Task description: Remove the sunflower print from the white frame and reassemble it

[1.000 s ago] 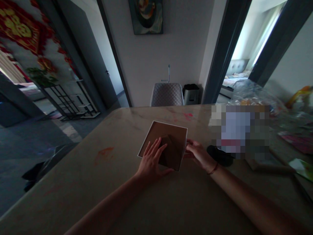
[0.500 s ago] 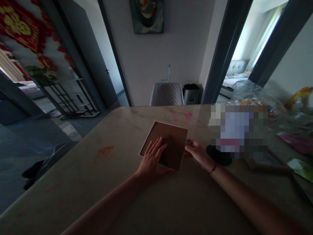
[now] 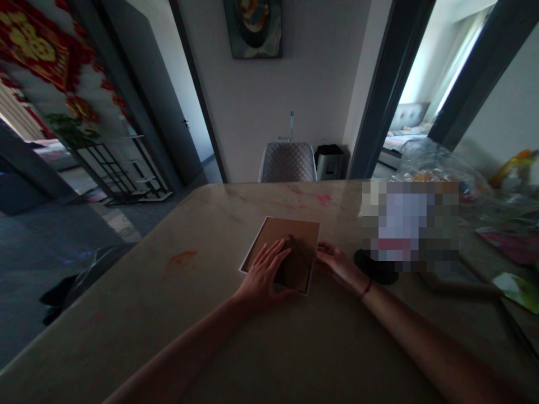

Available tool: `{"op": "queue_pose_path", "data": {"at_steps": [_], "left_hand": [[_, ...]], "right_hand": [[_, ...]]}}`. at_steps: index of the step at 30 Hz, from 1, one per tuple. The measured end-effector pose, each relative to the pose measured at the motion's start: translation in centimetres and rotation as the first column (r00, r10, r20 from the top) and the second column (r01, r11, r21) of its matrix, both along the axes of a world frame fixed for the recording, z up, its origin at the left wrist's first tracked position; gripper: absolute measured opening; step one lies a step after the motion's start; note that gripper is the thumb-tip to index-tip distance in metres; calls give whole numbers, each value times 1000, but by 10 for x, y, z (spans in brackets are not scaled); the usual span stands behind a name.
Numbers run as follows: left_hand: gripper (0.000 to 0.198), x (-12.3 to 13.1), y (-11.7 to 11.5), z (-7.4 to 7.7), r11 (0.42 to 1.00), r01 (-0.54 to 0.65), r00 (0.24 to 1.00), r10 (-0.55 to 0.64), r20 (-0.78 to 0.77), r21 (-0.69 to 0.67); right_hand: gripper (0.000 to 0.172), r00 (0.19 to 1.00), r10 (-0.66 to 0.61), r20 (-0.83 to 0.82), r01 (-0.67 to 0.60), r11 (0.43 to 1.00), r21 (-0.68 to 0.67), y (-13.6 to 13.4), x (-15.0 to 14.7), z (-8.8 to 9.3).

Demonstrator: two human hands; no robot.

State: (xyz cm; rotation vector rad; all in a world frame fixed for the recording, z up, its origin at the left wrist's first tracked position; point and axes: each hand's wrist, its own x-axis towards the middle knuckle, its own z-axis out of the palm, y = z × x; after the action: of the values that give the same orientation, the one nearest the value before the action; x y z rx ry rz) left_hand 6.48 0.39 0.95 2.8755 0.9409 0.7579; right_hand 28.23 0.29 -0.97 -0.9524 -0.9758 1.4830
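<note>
A square brown sheet with a white edge (image 3: 286, 238) lies flat on the pale table (image 3: 168, 314), with a darker raised fold near its middle. My left hand (image 3: 263, 276) rests on the sheet's near left part, fingers stretched out flat. At the sheet's right edge my right hand (image 3: 337, 265) has its fingers curled against the rim; a red cord circles that wrist.
A black round object (image 3: 374, 268) sits just right of my right hand. Clutter, a blurred box and clear plastic wrap (image 3: 433, 163) fill the table's right side. A grey quilted chair (image 3: 287, 161) stands at the far edge. Red smears (image 3: 181, 259) mark the tabletop.
The sheet's far edge, tilted up a second ago, has come down, and the sheet now lies flat on the table. Both hands stayed in nearly the same place.
</note>
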Motion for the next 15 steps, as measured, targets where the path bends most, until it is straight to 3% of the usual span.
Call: {"op": "queue_pose_path", "data": {"at_steps": [5, 7, 9, 12, 15], "left_hand": [[73, 0, 0, -1, 999, 2, 1000, -3, -24, -47], [72, 1, 0, -2, 997, -3, 1000, 0, -32, -81], [71, 1, 0, -2, 994, -10, 1000, 7, -29, -109], [68, 1, 0, -3, 989, -13, 1000, 11, -18, -146], [65, 3, -2, -2, 988, -9, 1000, 5, -25, -155]], "right_hand": [[73, 971, -159, 176, 144, 985, 96, 4, 0, -8], [77, 924, -215, 315, 160, 969, 190, 5, 2, -12], [67, 817, -321, 478, 179, 931, 319, 5, 3, -15], [40, 592, -511, 623, 167, 834, 526, 5, 4, -17], [17, 485, -578, 657, 121, 788, 604, 3, 3, -17]]}}
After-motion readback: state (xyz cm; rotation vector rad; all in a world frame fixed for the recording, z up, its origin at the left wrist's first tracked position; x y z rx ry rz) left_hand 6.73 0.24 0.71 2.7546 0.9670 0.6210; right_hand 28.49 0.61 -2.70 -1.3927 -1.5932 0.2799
